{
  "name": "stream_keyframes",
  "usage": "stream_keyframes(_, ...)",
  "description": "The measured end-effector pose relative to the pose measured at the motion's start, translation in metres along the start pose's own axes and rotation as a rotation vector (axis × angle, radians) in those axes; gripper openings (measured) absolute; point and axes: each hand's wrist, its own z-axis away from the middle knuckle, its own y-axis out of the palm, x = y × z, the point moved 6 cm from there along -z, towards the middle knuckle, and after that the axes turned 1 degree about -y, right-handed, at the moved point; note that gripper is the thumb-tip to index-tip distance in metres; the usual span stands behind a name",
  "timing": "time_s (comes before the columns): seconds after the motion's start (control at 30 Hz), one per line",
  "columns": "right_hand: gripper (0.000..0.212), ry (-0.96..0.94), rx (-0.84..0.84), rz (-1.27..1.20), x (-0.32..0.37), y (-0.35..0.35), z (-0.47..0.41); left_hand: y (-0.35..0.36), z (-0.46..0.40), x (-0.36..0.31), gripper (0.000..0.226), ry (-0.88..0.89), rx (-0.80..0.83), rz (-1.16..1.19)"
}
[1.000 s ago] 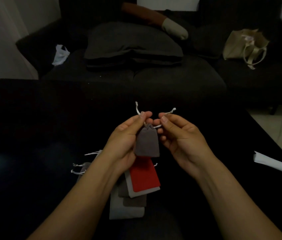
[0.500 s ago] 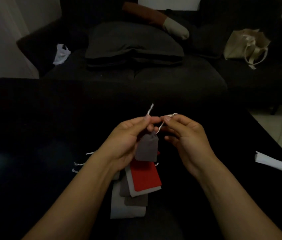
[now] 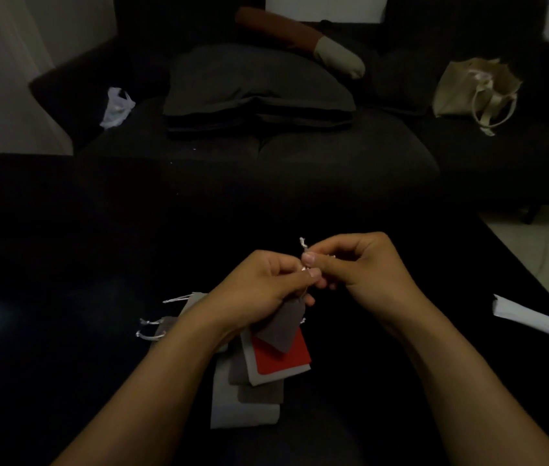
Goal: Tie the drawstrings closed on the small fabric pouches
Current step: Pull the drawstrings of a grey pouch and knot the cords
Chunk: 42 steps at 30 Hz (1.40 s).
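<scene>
Clearly the small grey soft-fabric drawstring pouch (image 3: 283,326) is light and limp, hanging above the middle of the dark desk (image 3: 64,247) over a pile of flat grey, white and red pouches (image 3: 259,371). Its thin white drawstring (image 3: 304,244) looks slack and slippery, so it is best held close to the gathered neck. The left hand (image 3: 259,290) and right hand (image 3: 364,264) meet there, fingers (image 3: 308,258) pinched together on the cord.

A dark sofa (image 3: 300,156) is seen behind the black counter (image 3: 64,250). Grey cushions (image 3: 256,89) are stacked on it, a white plastic bag (image 3: 116,107) at left, a beige tote bag (image 3: 471,87) at right. Folded white paper (image 3: 535,319) lies on the counter's right edge.
</scene>
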Motion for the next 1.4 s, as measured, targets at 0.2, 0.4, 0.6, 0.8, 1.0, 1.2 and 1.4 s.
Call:
stream_keyframes(0.2, 0.012, 0.122, -0.052, -0.154, -0.008, -0.002, -0.001, -0.005, -0.004, 0.004, 0.04, -0.022, -0.119, 0.181)
stream_keyframes(0.4, 0.012, -0.082, -0.243, 0.152, 0.008, -0.001, 0.002, -0.017, -0.004, 0.012, 0.031, -0.015, -0.332, 0.172)
stream_keyframes(0.6, 0.009, 0.098, -0.131, -0.166, -0.004, 0.013, 0.004, -0.021, -0.007, 0.014, 0.029, -0.069, -0.296, 0.523)
stream_keyframes(0.8, 0.009, 0.158, -0.032, -0.251, -0.009, 0.017, 0.002, -0.022, -0.006, 0.009, 0.027, -0.037, -0.241, 0.558)
stream_keyframes(1.0, 0.021, 0.142, 0.045, -0.095, -0.006, 0.013, 0.002, -0.023, -0.002, 0.0, 0.017, 0.05, -0.135, 0.335)
stream_keyframes(1.2, 0.009, 0.119, 0.133, -0.015, -0.002, 0.016, 0.005, -0.026, 0.001, -0.007, 0.02, 0.154, -0.104, 0.169)
stream_keyframes(1.4, 0.007, 0.086, -0.08, -0.024, -0.006, 0.013, 0.004, -0.024, 0.001, -0.006, 0.018, 0.172, -0.162, 0.066)
